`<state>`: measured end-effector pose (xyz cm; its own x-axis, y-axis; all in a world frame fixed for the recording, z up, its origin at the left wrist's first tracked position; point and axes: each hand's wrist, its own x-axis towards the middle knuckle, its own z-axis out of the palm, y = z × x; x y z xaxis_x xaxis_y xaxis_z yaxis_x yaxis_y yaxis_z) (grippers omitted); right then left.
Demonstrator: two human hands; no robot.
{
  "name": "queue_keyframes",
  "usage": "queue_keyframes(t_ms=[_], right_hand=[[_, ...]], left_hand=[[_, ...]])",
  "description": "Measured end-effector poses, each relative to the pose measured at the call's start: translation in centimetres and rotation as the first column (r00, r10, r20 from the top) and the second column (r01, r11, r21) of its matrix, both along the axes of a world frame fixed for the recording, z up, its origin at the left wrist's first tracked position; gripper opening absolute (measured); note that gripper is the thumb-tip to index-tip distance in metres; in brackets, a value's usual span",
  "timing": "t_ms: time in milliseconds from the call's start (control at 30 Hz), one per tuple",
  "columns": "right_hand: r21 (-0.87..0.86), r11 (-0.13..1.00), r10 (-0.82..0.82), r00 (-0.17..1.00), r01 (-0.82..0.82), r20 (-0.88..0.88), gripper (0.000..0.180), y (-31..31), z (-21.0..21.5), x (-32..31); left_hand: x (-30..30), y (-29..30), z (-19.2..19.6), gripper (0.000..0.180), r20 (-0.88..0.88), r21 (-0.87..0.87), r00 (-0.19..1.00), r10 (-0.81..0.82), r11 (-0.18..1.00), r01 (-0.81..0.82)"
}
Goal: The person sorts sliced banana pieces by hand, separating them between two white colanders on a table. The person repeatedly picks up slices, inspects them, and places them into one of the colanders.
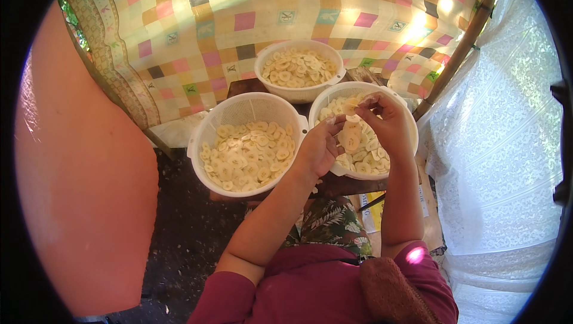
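Note:
Both my hands are raised over the right white plastic colander (pixel 408 130), which holds many thin pale banana slices (pixel 364 161). My right hand (pixel 383 118) pinches a round banana slice (pixel 350 106) between thumb and fingertips. Just below and left of it, my left hand (pixel 323 146) is palm up, its fingers curled around a longer banana slice (pixel 350 139); whether more slices lie under it I cannot tell. Whitish residue shows on the fingers. To the left stands a second colander (pixel 206 120) of banana slices, and a third colander (pixel 285 92) of them is at the back.
The colanders rest on a dark wooden table (pixel 239 87). A checked plastic sheet (pixel 227 19) hangs behind it, a white lace curtain (pixel 495 157) on the right and an orange-pink panel (pixel 89 174) on the left. A wooden pole (pixel 456 43) slants up at the right.

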<state>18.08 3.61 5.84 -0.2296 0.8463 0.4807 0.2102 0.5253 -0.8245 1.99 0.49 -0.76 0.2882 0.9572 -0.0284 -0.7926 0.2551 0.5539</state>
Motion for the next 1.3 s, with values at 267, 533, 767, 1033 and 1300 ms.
queue_keyframes(t_ms=[267, 533, 767, 1033, 1300], right_hand=[[-0.185, 0.982, -0.008, 0.972, -0.037, -0.236, 0.01, 0.5, 0.7, -0.1], [0.19, 0.942, -0.323, 0.897, 0.276, 0.301, 0.017, 1.2, 0.1, 1.8], [-0.155, 0.984, -0.066, 0.985, 0.091, 0.16, 0.024, 1.5, -2.0, 1.0], [-0.139, 0.986, -0.066, 0.986, 0.088, 0.156, 0.028, 0.4, -0.8, 0.7], [-0.045, 0.993, -0.096, 0.976, 0.106, 0.194, 0.025, -0.4, 0.1, 0.4]], left_hand=[[0.2, -0.2, 0.5, 0.039, -0.053, 0.047, 0.998, 0.024, 0.999, -0.021], [0.2, -0.2, 0.4, 0.035, -0.058, 0.057, 0.998, -0.006, 0.998, 0.01], [0.3, 0.3, -0.2, 0.027, -0.064, 0.025, 0.998, 0.021, 0.999, -0.02], [0.7, 0.0, 0.2, 0.024, -0.07, -0.053, 0.992, 0.101, 0.993, -0.105], [0.5, -0.1, 0.2, 0.024, -0.064, -0.031, 0.995, 0.074, 0.997, -0.076]])
